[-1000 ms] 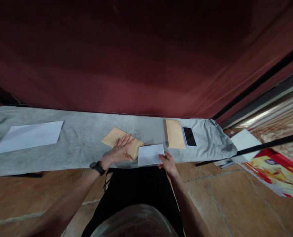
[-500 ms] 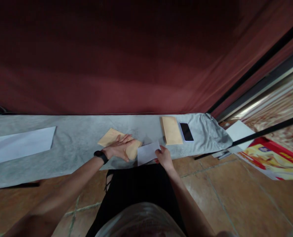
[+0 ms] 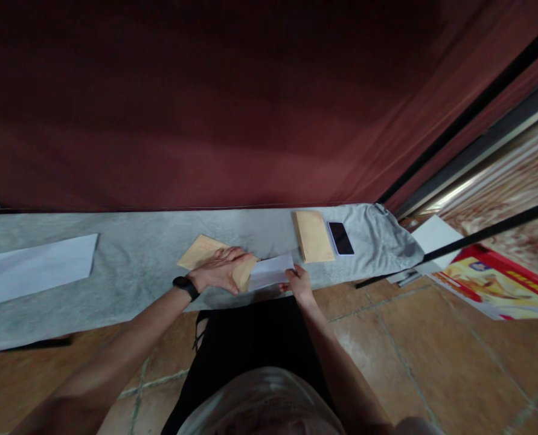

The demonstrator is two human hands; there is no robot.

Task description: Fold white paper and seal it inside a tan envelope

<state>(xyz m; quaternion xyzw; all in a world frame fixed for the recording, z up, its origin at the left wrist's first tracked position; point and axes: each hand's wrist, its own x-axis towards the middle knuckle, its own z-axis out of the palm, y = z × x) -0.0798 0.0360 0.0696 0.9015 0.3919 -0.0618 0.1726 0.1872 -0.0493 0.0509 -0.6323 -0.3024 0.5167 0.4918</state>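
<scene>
A tan paper envelope (image 3: 199,249) lies at a slant on the cloth-covered table in front of me. My left hand (image 3: 217,269), a black watch on its wrist, reaches across the envelope. Its fingers are at the far edge and the thumb at the near edge, and the envelope's right end bulges up. In my right hand (image 3: 297,281), a white sheet of paper (image 3: 271,271) is pinched at its right edge. The sheet's left end is at the envelope's right end, partly inside the mouth; how deep it reaches is hidden.
A stack of tan envelopes (image 3: 314,237) and a dark-screened phone (image 3: 341,238) lie to the right on the grey cloth (image 3: 137,260). White paper (image 3: 37,266) lies at the left. A red and yellow box (image 3: 499,284) stands beyond the table's right end, near black poles (image 3: 490,241).
My right hand has moved the white paper slightly up and left, its left end now meeting the envelope's mouth. My left hand stays on the envelope.
</scene>
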